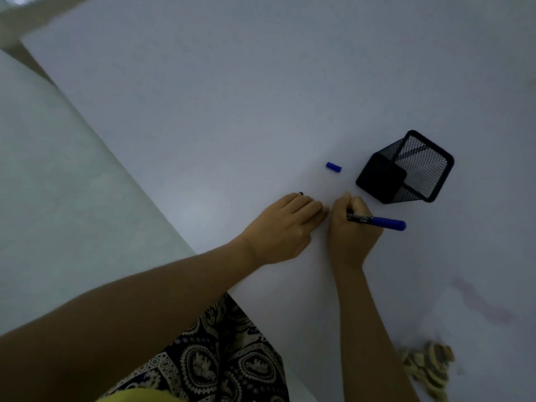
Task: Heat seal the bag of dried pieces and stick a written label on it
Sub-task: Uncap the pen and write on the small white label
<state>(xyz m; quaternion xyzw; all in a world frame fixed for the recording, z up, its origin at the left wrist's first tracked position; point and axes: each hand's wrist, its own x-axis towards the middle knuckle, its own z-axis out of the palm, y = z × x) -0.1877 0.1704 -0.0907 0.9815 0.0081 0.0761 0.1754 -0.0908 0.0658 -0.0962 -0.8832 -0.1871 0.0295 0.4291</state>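
Just in front of the black mesh pen holder [406,166], which lies tipped on its side on the white counter [203,111], both hands meet over a spot where the label presumably sits, though the label itself is hidden beneath the fingers and cannot be made out. Nearer the person than the holder, the right hand [352,230] grips a blue marker [377,221] with fingers curled round the barrel, the tip pointing down toward the left hand [285,227], which rests flat with its fingers fairly straight, seemingly pinning something down. Left of the holder lies the marker's blue cap [333,166], apart from both hands. Well away from the holder, toward the lower right corner of the view, the bag of dried pieces [426,364] lies on the counter, blurred and only partly visible; whether it is sealed cannot be told. The step looks to be writing the label. To do it well, the left hand should keep the label from sliding, the strokes should be short and light so the ink does not smear, and the fingertips should stay clear of fresh writing.
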